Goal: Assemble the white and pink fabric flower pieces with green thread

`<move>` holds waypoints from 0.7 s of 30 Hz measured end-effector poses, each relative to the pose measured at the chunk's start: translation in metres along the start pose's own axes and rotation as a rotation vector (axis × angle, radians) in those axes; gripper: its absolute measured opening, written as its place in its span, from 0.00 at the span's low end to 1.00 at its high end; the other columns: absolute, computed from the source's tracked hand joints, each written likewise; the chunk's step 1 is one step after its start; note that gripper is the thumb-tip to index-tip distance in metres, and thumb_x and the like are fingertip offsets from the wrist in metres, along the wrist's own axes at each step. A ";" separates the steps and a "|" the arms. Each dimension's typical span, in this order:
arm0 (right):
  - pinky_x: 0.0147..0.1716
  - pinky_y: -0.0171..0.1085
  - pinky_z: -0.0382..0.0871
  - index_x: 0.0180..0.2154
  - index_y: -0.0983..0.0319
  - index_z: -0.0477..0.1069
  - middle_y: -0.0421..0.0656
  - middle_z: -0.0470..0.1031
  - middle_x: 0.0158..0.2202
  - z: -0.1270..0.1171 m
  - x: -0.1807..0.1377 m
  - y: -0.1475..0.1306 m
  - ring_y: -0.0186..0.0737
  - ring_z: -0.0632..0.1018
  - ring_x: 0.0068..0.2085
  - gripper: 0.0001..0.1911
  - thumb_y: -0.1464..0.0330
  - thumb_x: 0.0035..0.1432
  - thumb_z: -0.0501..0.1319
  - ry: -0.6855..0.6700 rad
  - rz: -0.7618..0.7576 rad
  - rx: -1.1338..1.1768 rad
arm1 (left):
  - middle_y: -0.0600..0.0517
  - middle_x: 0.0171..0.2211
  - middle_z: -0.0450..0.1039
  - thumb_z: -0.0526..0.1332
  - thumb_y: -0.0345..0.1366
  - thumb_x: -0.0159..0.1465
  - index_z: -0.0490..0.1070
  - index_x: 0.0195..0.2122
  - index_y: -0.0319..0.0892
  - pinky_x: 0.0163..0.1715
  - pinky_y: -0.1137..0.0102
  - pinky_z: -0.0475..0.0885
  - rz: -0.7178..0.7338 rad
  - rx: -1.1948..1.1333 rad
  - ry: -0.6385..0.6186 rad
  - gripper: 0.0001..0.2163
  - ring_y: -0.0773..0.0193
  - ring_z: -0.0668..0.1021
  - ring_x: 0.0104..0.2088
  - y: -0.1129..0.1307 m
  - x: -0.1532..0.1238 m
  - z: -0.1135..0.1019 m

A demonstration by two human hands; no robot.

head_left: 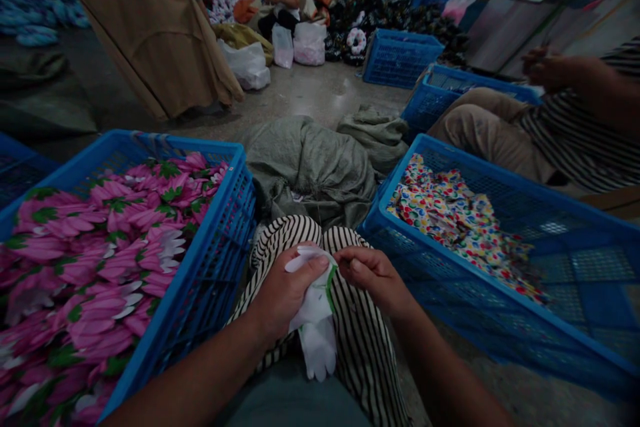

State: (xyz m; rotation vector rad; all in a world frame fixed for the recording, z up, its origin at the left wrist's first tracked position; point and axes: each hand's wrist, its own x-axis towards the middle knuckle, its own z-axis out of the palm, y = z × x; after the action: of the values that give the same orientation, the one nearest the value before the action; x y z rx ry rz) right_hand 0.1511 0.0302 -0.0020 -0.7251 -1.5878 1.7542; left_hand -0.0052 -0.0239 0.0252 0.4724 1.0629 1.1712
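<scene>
Black-and-white striped trousers (367,340); grey top (290,403)

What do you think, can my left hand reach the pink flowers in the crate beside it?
Probably yes. The open blue crate sits right beside the left hand, pink flowers heaped near its rim, nothing over them. The hand would first have to release the white cloth piece.

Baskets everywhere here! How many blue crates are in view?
5: pink-filled crate front left, cut-off crate far left, spotted-fabric crate right, nearer crate and farther crate behind it. More may be hidden.
</scene>
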 end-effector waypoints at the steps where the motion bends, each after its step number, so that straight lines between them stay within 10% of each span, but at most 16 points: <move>1: 0.19 0.31 0.48 0.34 0.63 0.75 0.36 0.57 0.19 0.000 0.000 -0.002 0.29 0.55 0.21 0.17 0.56 0.56 0.56 -0.017 -0.002 -0.005 | 0.59 0.20 0.64 0.65 0.36 0.52 0.65 0.27 0.39 0.23 0.77 0.61 -0.007 0.002 -0.011 0.09 0.73 0.67 0.22 0.000 0.000 0.000; 21: 0.20 0.32 0.49 0.23 0.64 0.71 0.36 0.56 0.17 0.003 0.000 -0.010 0.30 0.56 0.21 0.19 0.56 0.56 0.56 -0.017 -0.014 -0.122 | 0.60 0.18 0.63 0.64 0.37 0.51 0.64 0.26 0.40 0.20 0.78 0.60 0.013 0.049 -0.032 0.09 0.73 0.65 0.20 -0.001 0.002 0.003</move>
State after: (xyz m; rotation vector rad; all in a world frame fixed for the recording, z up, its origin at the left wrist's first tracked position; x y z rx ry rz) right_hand 0.1498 0.0285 0.0081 -0.7562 -1.7197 1.6686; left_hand -0.0026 -0.0221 0.0249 0.5356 1.0644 1.1477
